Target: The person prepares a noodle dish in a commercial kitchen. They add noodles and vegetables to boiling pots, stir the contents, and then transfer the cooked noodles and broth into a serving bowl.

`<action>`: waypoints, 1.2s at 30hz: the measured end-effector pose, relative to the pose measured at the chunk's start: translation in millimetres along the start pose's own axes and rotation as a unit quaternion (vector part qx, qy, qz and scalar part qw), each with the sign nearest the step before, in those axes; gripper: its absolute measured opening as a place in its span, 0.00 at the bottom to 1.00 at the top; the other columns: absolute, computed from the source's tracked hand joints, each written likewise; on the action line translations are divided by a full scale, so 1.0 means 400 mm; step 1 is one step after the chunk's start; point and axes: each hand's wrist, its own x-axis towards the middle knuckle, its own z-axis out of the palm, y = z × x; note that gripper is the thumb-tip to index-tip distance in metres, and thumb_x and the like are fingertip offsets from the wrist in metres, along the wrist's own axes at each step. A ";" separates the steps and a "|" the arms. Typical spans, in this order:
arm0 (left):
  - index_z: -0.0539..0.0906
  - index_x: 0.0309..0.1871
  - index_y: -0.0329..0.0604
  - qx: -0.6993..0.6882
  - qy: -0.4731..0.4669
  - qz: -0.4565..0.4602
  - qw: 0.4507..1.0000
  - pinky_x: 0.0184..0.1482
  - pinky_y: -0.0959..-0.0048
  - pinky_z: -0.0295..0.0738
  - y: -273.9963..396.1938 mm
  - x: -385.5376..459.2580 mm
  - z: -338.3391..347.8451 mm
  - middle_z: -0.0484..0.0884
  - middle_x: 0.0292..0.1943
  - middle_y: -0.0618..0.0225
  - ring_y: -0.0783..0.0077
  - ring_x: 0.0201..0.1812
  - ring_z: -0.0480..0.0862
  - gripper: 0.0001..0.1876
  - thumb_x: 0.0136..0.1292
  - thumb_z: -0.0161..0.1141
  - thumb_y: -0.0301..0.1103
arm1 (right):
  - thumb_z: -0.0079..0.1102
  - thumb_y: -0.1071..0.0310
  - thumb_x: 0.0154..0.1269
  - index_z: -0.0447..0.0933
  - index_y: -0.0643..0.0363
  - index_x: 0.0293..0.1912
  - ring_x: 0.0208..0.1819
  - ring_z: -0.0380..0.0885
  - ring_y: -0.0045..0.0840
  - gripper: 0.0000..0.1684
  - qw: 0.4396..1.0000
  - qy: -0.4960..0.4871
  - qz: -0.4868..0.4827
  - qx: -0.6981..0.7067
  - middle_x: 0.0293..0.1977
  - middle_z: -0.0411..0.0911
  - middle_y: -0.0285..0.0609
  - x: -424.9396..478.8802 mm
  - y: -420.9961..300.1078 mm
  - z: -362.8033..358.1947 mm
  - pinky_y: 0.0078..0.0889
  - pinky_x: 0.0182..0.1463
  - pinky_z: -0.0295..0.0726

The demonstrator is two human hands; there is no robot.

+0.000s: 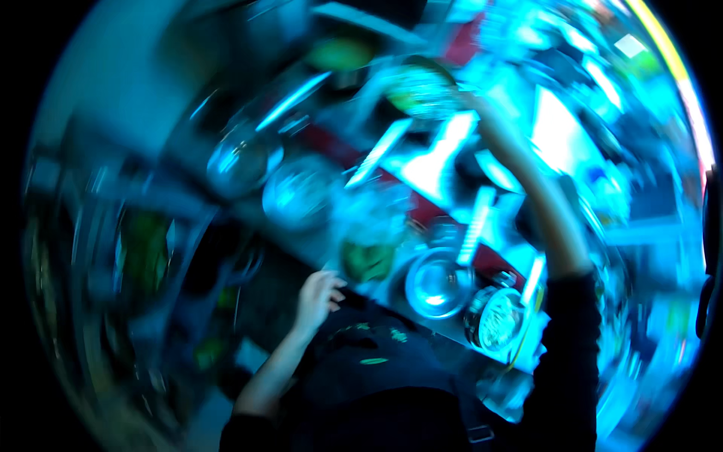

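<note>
Motion blur softens much of the head view. My left hand (321, 296) hangs at the near edge of the counter with loosely bent fingers and nothing visible in it. Just beyond its fingertips are green leafy pieces (367, 261) beside a pale, see-through heap that looks like a plastic bag (373, 212). My right arm stretches far across the counter. Its blurred hand (464, 97) is at the side of a round container with greenish contents (421, 90); whether the fingers grip it cannot be told.
A round metal bowl (439, 282) and a container of pale pieces (500, 319) stand near the front edge at right. Farther left are a pale round bowl (296, 192) and a shiny metal bowl (243, 155). White ridged strips (477, 226) and a red band (426, 209) cross the counter.
</note>
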 end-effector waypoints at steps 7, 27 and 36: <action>0.69 0.46 0.40 -0.049 0.121 -0.071 0.989 0.22 0.86 0.70 -0.368 -0.262 -0.044 0.76 0.34 0.65 0.81 0.25 0.75 0.13 0.63 0.44 0.39 | 0.51 0.84 0.51 0.70 0.62 0.45 0.41 0.72 0.32 0.19 0.994 -0.093 -0.058 0.025 0.39 0.72 0.45 -0.222 -0.472 0.122 0.29 0.39 0.73; 0.69 0.46 0.36 -0.233 0.338 -0.211 0.887 0.27 0.81 0.73 -1.130 -0.217 -0.504 0.77 0.37 0.58 0.76 0.29 0.77 0.12 0.61 0.48 0.30 | 0.55 0.69 0.52 0.72 0.60 0.37 0.35 0.75 0.27 0.10 0.836 -0.399 0.327 0.185 0.31 0.75 0.42 -0.354 -0.290 2.392 0.32 0.38 0.75; 0.72 0.41 0.38 -0.051 0.356 -0.110 0.927 0.35 0.80 0.68 -1.461 0.006 -0.596 0.74 0.33 0.66 0.77 0.33 0.72 0.07 0.60 0.47 0.24 | 0.55 0.70 0.51 0.72 0.59 0.36 0.37 0.74 0.28 0.10 0.905 -0.248 0.331 0.104 0.32 0.74 0.42 -0.244 -0.125 2.892 0.34 0.40 0.74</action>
